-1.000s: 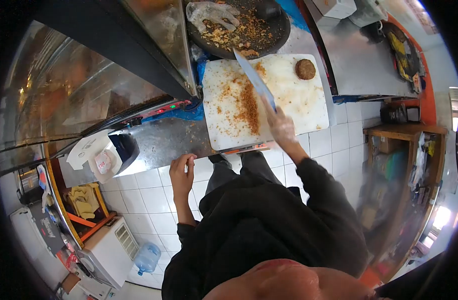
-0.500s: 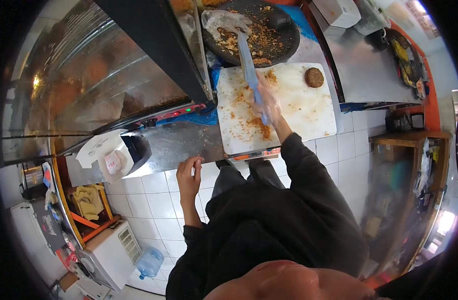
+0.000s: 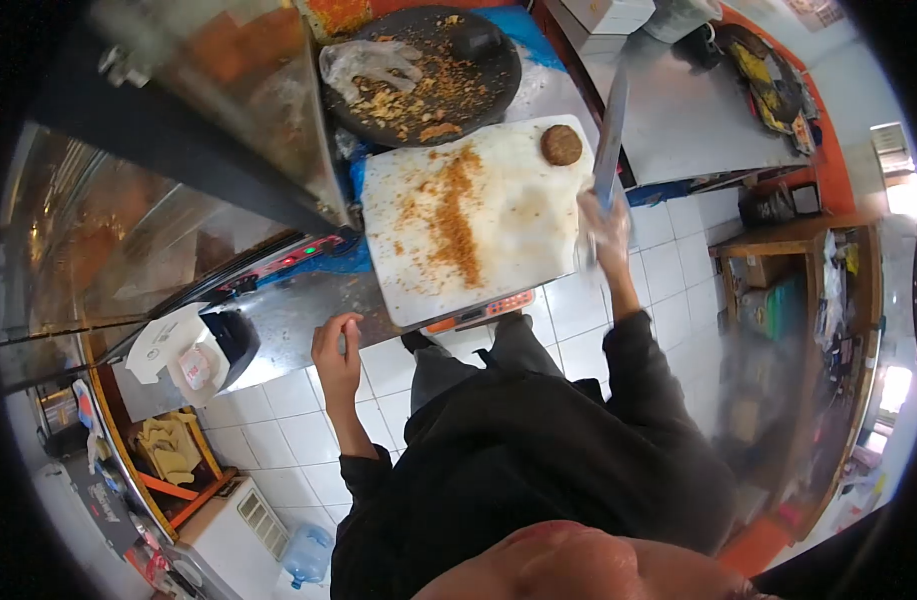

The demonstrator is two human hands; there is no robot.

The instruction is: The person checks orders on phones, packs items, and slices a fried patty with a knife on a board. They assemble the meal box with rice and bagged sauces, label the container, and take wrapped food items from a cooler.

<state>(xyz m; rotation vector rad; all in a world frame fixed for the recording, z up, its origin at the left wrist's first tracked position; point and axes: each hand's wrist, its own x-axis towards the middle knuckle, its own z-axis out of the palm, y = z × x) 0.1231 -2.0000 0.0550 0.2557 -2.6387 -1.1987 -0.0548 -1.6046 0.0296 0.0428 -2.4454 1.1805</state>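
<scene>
The left hand (image 3: 337,350) hangs just beside the near edge of the bench (image 3: 309,310), its fingers loosely bent with a gap to the thumb and nothing visible in their hold; kept there, it seems safely clear of the blade. The right hand (image 3: 607,225), in what looks like a thin clear glove, closes around the handle of the knife (image 3: 612,130) at the board's right side, tip pointing away from the body. A firm wrist and an edge turned from the left hand look wise. Brown crumbs (image 3: 454,225) lie in a loose band on the left half of the white board (image 3: 539,225); a low, nearly flat blade and short strokes would disturb them least, clear of the round brown patty (image 3: 561,145) near the far right corner.

Motion blurs the blade and glove, so which way the edge faces, and how each finger wraps the handle, I cannot tell. The board hides most of the orange device (image 3: 479,312) beneath. Farther off, crumpled clear plastic (image 3: 369,68) covers part of the dark dish (image 3: 514,75); whether it is a glove or bag is unclear.
</scene>
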